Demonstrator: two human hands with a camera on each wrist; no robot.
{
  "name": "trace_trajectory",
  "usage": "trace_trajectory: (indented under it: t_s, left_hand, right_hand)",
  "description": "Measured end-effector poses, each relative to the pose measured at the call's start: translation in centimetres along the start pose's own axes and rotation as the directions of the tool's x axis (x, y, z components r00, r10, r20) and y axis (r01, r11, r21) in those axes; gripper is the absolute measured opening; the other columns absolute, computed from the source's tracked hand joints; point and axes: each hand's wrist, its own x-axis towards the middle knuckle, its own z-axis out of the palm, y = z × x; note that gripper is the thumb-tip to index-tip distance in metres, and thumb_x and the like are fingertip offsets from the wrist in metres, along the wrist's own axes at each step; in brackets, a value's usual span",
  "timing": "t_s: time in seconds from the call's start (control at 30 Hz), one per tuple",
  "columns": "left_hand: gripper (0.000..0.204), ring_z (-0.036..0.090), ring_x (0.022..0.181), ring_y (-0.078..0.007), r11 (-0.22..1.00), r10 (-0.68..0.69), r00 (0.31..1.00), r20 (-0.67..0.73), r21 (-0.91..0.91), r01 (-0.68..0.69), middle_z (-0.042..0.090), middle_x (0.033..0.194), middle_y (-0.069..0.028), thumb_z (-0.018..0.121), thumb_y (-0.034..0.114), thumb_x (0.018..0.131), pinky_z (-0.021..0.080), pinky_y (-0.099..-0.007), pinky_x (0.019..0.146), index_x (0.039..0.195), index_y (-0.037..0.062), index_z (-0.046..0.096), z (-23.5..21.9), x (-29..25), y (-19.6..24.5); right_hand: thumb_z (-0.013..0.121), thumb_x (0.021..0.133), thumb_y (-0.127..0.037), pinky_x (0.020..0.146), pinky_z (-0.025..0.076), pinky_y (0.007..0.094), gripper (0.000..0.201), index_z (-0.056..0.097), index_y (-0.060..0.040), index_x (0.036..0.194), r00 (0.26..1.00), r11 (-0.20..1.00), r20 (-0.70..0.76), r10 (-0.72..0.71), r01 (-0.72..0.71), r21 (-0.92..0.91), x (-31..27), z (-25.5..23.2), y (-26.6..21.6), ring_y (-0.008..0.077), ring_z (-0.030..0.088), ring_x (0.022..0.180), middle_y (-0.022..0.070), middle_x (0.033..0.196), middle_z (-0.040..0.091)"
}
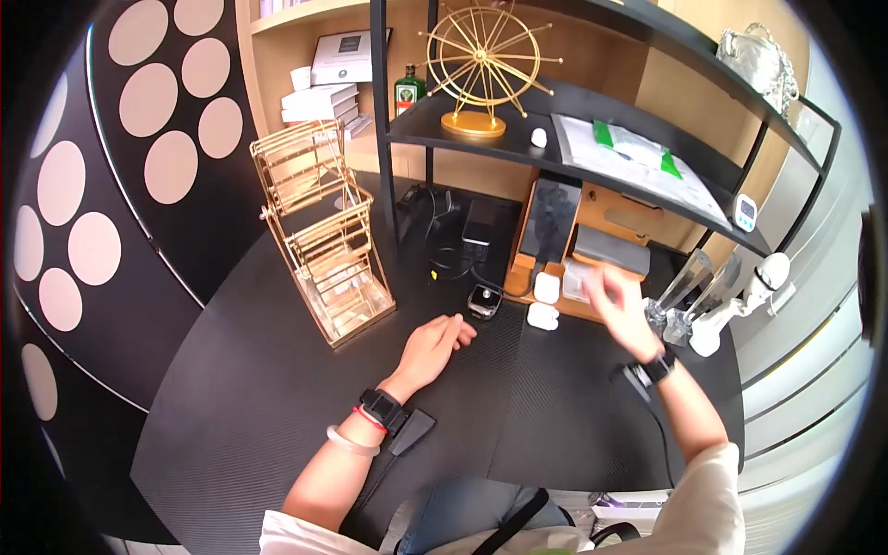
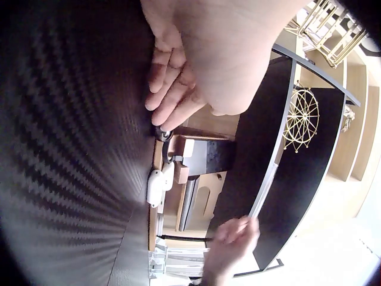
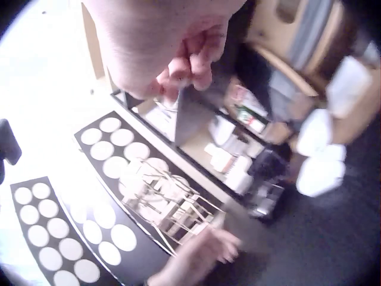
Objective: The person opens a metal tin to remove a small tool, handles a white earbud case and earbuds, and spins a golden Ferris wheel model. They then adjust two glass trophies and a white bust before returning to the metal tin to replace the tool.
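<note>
My left hand (image 1: 430,353) lies low over the black desk with relaxed fingers and holds nothing visible; a small black watch-like device (image 1: 484,301) is just beyond its fingertips. Blurred in the head view, my right hand (image 1: 618,310) is raised in front of the wooden organizer (image 1: 592,306). In the right wrist view its fingers (image 3: 191,70) are loosely bent, with nothing seen between them. A white earbud case (image 1: 547,288) and a rounded white item (image 1: 543,317) are left of that hand. A grey case (image 1: 611,251) and a dark phone-like slab (image 1: 551,218) are in the organizer.
A gold wire-frame model (image 1: 335,268) stands at the left. The black shelf (image 1: 518,155) overhead bears a gold wheel ornament (image 1: 481,55) and papers. Clear crystal-like pieces (image 1: 682,319) and a white device (image 1: 740,314) stand at the right. Cables run behind and near both wrists.
</note>
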Motion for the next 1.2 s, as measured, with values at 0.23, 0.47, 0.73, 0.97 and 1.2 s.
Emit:
trace_trajectory:
  t_s: [0.23,0.47,0.73,0.97,1.2]
  left_hand:
    - [0.050,0.065,0.072,-0.0218,0.995,0.011,0.997,0.080,0.097,-0.019,0.065,0.069,-0.0081,0.034,0.036,0.106,0.050,-0.0343,0.074,0.094,0.0044,0.070,-0.4,-0.2,0.1]
    - [0.037,0.062,0.067,-0.0138,0.999,0.001,1.000,0.028,-0.051,0.000,0.063,0.070,-0.0052,0.037,0.031,0.107,0.050,-0.0284,0.067,0.107,0.0043,0.061,-0.3,-0.1,-0.4]
    - [0.034,0.059,0.068,-0.0101,0.995,0.018,0.999,0.035,-0.100,-0.014,0.062,0.072,-0.0044,0.039,0.030,0.107,0.049,-0.0261,0.068,0.109,0.0039,0.060,-0.6,-0.1,-0.5]
    - [0.034,0.058,0.070,-0.0092,0.991,0.017,0.999,0.050,-0.133,-0.010,0.063,0.075,-0.0027,0.036,0.028,0.107,0.048,-0.0246,0.067,0.106,0.0047,0.061,-0.4,0.2,-0.4]
    - [0.061,0.054,0.071,-0.0095,0.930,-0.085,0.978,-0.188,-0.367,0.011,0.063,0.080,-0.0017,0.021,0.050,0.106,0.041,-0.0246,0.071,0.101,0.0054,0.063,0.2,0.5,-0.9]
  right_hand:
    - [0.079,0.070,-0.063,0.103,0.042,0.0406,0.101,0.046,0.0131,0.128,0.836,0.998,-0.548,0.028,-0.049,-0.025,23.8,1.1,-2.9,0.0349,0.048,0.124,0.0293,0.130,0.048]
    - [0.081,0.072,-0.054,0.090,0.053,0.0352,0.075,0.061,0.0008,0.119,0.918,0.907,-0.209,0.336,-0.256,0.333,29.4,0.6,-2.3,0.0198,0.067,0.099,0.0097,0.105,0.070]
    - [0.081,0.078,-0.041,0.057,0.059,0.0256,0.044,0.062,-0.0027,0.088,0.921,0.895,-0.233,0.312,-0.203,0.397,26.3,1.6,-6.5,0.0086,0.066,0.067,0.0050,0.075,0.064]
    - [0.065,0.092,-0.029,0.048,0.048,0.0248,0.024,0.054,-0.0080,0.091,0.993,0.859,-0.066,0.099,-0.052,0.510,14.8,-2.9,-8.8,0.0056,0.046,0.048,-0.0026,0.059,0.044]
    - [0.074,0.085,-0.037,0.043,0.036,0.0223,0.044,0.038,-0.0119,0.087,0.976,0.682,0.103,0.193,-0.209,0.701,-2.0,-2.7,-8.2,0.0060,0.037,0.055,-0.0049,0.068,0.033]
